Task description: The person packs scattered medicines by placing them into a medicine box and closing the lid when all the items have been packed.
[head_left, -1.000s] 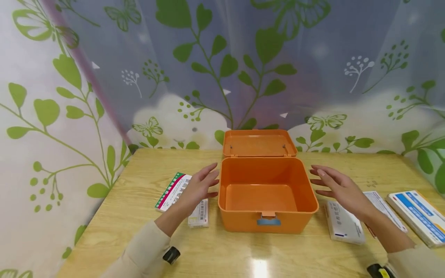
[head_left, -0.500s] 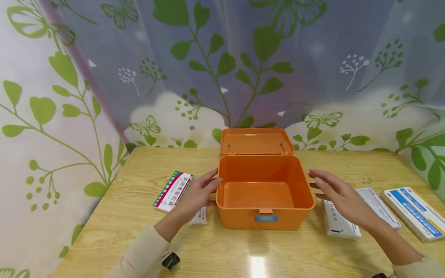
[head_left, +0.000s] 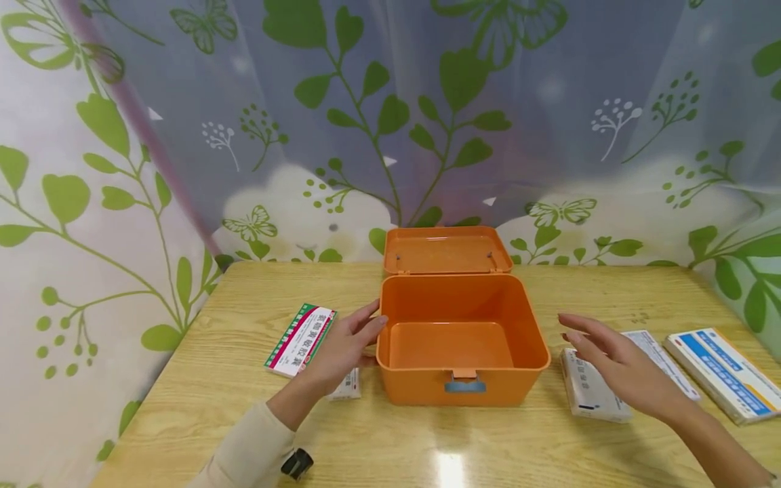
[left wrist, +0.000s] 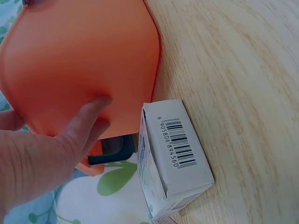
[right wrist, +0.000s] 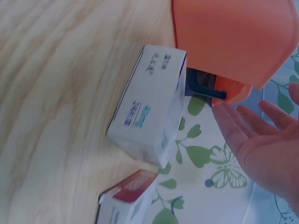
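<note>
I view the orange box (head_left: 451, 390) at the centre of the wooden table (head_left: 518, 447), its lid (head_left: 448, 249) swung back at the rear, its blue latch (head_left: 465, 387) facing front. Left hand (head_left: 342, 346): extended fingers (left wrist: 88, 116) rest against the box's left wall, clamped on nothing that I can see. Right hand (head_left: 622, 366): fingers relaxed and slightly apart, holding nothing, clear of the box and above a white carton (head_left: 588, 390). Farther right I note a blue-and-white carton (head_left: 726, 373); beside the left hand, a green-and-red-striped carton (head_left: 299, 339) and a partly hidden small white carton (head_left: 346, 388).
</note>
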Demonstrator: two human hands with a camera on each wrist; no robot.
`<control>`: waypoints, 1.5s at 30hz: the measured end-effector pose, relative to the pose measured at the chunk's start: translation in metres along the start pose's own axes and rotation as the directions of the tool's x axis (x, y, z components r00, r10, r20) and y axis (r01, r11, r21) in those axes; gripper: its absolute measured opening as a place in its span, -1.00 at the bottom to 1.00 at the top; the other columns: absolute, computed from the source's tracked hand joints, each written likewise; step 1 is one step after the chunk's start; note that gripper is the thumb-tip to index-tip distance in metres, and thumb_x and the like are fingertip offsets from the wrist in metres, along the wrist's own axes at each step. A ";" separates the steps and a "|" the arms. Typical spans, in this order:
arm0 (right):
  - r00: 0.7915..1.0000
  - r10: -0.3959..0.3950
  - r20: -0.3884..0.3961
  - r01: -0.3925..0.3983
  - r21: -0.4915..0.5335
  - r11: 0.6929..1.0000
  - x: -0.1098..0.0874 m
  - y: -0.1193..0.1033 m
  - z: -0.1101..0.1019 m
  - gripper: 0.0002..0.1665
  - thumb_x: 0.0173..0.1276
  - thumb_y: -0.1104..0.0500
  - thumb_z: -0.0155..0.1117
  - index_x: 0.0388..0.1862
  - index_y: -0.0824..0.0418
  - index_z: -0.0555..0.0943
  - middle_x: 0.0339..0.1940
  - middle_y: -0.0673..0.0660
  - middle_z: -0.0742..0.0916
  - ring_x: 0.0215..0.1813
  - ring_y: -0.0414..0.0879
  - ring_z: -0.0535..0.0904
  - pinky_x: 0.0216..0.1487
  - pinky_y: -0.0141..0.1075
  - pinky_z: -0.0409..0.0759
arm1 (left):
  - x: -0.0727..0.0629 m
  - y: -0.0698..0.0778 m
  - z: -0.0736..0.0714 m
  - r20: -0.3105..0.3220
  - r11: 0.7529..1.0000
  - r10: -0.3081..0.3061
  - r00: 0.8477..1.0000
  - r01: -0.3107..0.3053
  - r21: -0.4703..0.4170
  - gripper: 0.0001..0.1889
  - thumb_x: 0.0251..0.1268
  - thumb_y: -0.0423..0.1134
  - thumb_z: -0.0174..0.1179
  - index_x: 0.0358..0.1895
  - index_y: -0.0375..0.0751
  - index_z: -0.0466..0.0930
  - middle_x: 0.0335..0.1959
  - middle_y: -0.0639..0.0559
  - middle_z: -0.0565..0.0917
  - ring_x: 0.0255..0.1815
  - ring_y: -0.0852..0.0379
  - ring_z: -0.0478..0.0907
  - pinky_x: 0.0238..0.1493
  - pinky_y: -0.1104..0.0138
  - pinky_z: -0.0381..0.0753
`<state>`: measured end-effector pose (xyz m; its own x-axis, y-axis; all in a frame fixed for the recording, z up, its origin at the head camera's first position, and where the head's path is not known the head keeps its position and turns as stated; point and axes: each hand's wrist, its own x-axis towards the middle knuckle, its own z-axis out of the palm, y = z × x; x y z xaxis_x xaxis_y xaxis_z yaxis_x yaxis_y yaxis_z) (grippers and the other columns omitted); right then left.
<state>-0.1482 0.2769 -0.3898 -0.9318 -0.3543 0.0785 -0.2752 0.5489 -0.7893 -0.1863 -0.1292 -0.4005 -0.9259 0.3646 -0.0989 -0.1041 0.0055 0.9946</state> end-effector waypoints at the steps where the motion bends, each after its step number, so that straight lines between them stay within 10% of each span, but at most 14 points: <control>1: 1.000 0.021 -0.002 -0.021 -0.034 0.999 -0.002 0.001 -0.001 -0.46 0.60 0.07 -0.19 0.46 0.23 0.21 0.36 0.32 0.37 0.25 0.18 0.42 0.04 -0.21 0.58 | 0.000 0.000 0.000 0.000 1.000 0.000 1.000 0.000 0.003 -0.35 0.46 -0.01 0.01 0.51 -0.12 0.06 0.33 -0.27 0.36 0.20 -0.30 0.42 -0.01 -0.08 0.54; 17: 0.985 0.174 -0.003 -0.166 -0.328 0.930 -0.025 0.036 0.000 -0.13 0.38 -0.14 0.19 0.36 0.50 0.24 0.30 0.59 0.31 0.24 0.51 0.24 0.06 0.31 0.36 | 0.003 0.028 0.002 -0.044 0.993 -0.066 0.997 0.069 0.091 -0.46 0.43 -0.33 0.07 0.42 -0.35 0.20 0.21 -0.34 0.46 0.10 -0.19 0.53 -0.14 -0.05 0.61; 33: 0.948 0.305 -0.096 -0.301 -0.583 0.755 -0.023 0.031 0.016 0.26 0.09 -0.58 0.07 0.28 0.53 0.36 0.34 0.53 0.29 0.16 0.50 0.34 -0.28 0.17 0.53 | 0.007 0.039 -0.003 -0.046 0.986 -0.086 0.995 0.091 0.137 -0.50 0.31 -0.44 0.16 0.32 -0.37 0.36 0.13 -0.30 0.51 -0.09 -0.05 0.63 -0.23 0.06 0.67; 45: 0.943 0.323 -0.081 -0.307 -0.586 0.749 -0.018 0.029 0.019 0.15 0.14 -0.38 0.26 0.24 0.62 0.33 0.36 0.56 0.21 0.07 0.53 0.39 -0.26 0.15 0.53 | 0.006 0.037 -0.002 -0.025 0.990 -0.061 0.998 0.064 0.129 -0.50 0.33 -0.43 0.16 0.32 -0.40 0.34 0.14 -0.32 0.50 -0.04 -0.12 0.61 -0.27 0.11 0.68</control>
<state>-0.1352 0.2847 -0.4256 -0.9867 -0.0953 -0.1317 -0.0586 0.9642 -0.2585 -0.1961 -0.1290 -0.3646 -0.9265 0.3405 -0.1605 -0.1155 0.1487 0.9821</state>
